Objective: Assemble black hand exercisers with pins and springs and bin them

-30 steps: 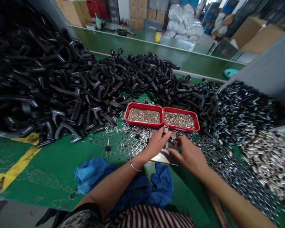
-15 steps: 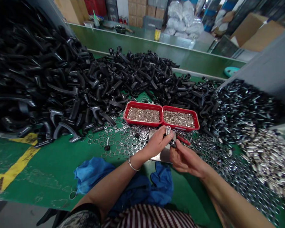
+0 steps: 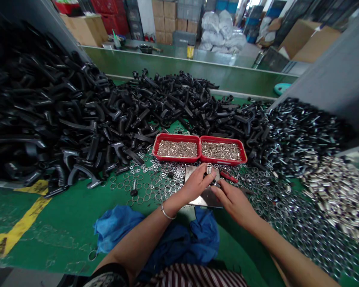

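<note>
My left hand (image 3: 196, 184) is closed around a small piece with a silver ribbed end (image 3: 209, 168) that sticks up past the thumb and a dark lower part mostly hidden by the fingers. Against the lower end of that piece, my right hand (image 3: 233, 201) has its thumb and fingers pressed together; whether it grips the piece or something small is hidden. Both hands are over a flat metal plate (image 3: 208, 198) on the green bench. Just beyond them stand two red trays, the left one (image 3: 177, 159) with tiny metal parts and the right one (image 3: 223, 161) with small pins.
Black curved handles (image 3: 107, 107) are heaped at the left and back. To the right lie black-headed bolts (image 3: 305, 131), silver sleeves (image 3: 338, 191) and many metal rings (image 3: 305, 223). A red-handled tool (image 3: 229, 177) lies beside the plate, and a blue cloth (image 3: 119, 223) near the front.
The view has shifted slightly, so the scene sits lower and further left. My right hand has turned, its back now more upward and its fingers straighter; my left hand keeps its hold.
</note>
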`<state>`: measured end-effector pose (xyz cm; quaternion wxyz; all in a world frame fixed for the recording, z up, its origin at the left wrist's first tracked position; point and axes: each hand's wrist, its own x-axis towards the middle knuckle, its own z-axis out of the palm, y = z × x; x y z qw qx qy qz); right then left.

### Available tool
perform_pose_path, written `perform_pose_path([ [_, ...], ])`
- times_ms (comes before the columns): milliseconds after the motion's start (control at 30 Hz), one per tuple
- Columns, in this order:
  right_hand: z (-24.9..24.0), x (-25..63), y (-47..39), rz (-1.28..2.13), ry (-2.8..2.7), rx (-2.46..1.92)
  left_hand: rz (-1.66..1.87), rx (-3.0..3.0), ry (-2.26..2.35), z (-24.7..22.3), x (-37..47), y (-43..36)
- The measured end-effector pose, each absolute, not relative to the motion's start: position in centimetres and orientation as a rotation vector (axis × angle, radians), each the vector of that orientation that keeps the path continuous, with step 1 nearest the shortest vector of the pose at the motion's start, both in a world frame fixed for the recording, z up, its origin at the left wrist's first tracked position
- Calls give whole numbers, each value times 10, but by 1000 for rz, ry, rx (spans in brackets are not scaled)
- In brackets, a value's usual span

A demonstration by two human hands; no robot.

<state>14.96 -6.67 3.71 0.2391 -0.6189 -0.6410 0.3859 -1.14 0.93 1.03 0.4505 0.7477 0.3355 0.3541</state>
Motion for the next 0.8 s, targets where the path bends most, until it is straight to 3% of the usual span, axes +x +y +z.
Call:
perform_pose_path([
  [100, 30, 155, -72, 1246, -1845, -1680, 679, 2072, 851, 15, -13, 12],
  [267, 20, 174, -91, 891, -2033, -1865, 224, 2562, 931, 4, -3, 14],
  [500, 6, 229, -149, 1058, -1861, -1810, 414, 2692, 975, 17, 5, 30],
  [600, -6, 249, -174, 824, -1791, -1890, 475, 2760, 1054, 39, 21, 67],
  [800, -22, 249, -194, 330, -1895, -1983, -24, 2889, 1198, 38, 61, 128],
])
